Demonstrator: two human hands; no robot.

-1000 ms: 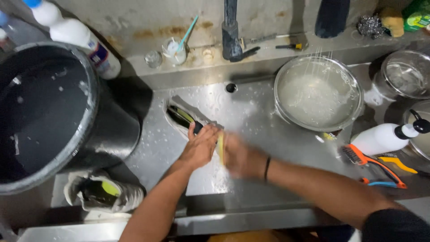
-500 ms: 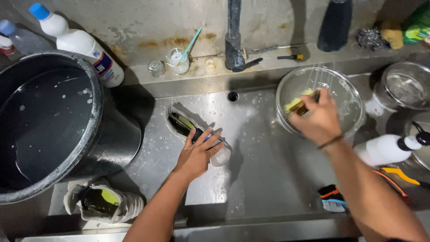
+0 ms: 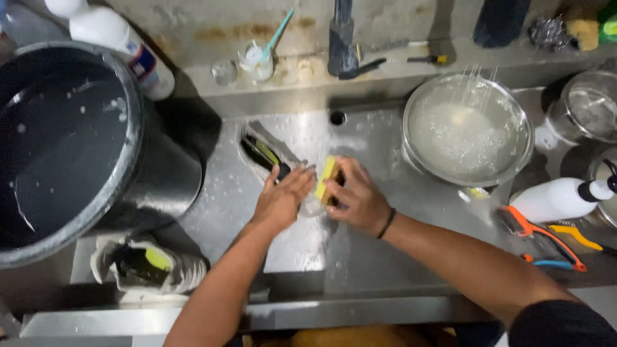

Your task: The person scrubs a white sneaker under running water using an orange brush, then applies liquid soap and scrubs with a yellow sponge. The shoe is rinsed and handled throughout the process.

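Wet steel sink (image 3: 212,205): right hand (image 3: 360,199) grips yellow sponge (image 3: 326,178); left hand (image 3: 281,199), fingers together, presses shoe (image 3: 265,153) beside it.

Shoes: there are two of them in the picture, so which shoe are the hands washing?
The shoe lying in the sink, touched by the left hand. The other shoe sits untouched on the front edge, beside the big bucket.

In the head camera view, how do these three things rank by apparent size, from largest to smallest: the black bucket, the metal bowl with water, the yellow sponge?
1. Black bucket, though it may stand nearer the camera.
2. Metal bowl.
3. Yellow sponge, partly covered by the right hand.
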